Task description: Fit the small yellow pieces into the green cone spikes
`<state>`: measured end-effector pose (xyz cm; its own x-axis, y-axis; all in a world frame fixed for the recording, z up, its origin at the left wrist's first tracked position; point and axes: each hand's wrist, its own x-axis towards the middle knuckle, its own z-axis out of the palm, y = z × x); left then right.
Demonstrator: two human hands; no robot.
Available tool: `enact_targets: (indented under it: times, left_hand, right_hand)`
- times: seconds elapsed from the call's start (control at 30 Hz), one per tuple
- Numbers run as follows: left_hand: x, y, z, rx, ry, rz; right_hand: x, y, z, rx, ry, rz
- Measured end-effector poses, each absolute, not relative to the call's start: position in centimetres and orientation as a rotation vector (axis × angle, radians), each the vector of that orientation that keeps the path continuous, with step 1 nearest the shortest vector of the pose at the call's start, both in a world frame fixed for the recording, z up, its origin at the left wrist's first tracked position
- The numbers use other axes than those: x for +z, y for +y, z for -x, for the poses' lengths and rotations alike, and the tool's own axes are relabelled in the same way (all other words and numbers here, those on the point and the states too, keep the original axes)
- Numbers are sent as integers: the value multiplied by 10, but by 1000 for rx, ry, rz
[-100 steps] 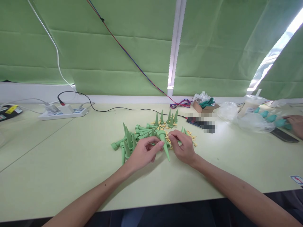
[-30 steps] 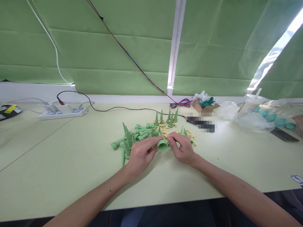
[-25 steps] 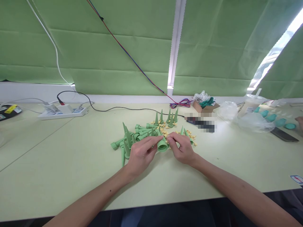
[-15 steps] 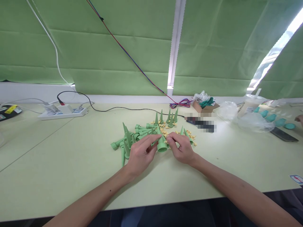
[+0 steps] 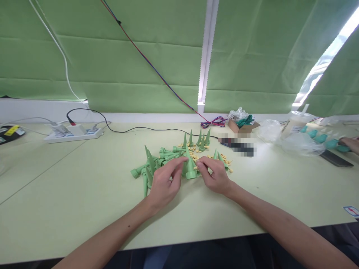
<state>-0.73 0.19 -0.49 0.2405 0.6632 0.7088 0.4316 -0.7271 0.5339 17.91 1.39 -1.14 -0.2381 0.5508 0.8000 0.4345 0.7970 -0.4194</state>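
Far left on the pale table (image 5: 70,194), a black item with a yellow label (image 5: 11,130) sits at the edge of view, and beside it lies a white power strip (image 5: 71,139) with chargers plugged in. A black cable (image 5: 146,127) snakes off to the right. Now into the heap of green cones (image 5: 152,162), some lying flat, some points up, crowded just behind and beside the left hand (image 5: 166,181). That hand is loosely open, thumb and index finger spread, with the index tip right up at the flank of one green cone (image 5: 191,167); whether it touches, I can't tell.

And here's the one in play: the cone is just right of the left fingertips and just left of the right ones, squarely between the two, its wide collar low and toward the wearer, its point up and leaning slightly left. A yellow peg (image 5: 195,168) sticks out at its right side, and there's the right hand (image 5: 214,175), fingertips pinched tight on that peg. Behind the hands, more cones stand upright; yellow pegs (image 5: 224,160) lie scattered beyond the right knuckles.

Further right, well apart from the hands: a cardboard box (image 5: 243,129) with dark green stuff in it, then a cup with a straw (image 5: 294,124) and a clear plastic bag (image 5: 303,145). At the far right, a co-worker's hand (image 5: 351,144) is at a row of teal pieces (image 5: 321,138), just behind a dark flat object (image 5: 336,158).
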Motion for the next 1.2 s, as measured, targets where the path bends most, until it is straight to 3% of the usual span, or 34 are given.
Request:
enact_targets:
  times: [0.87, 1.2]
  left_hand:
    - [-2, -1, 5, 1485, 903, -2194]
    - [-2, 1, 7, 1493, 712, -2429]
  right_hand:
    - [-15, 16, -179, 69, -1879, 808]
    - [-16, 17, -178, 56, -1867, 830]
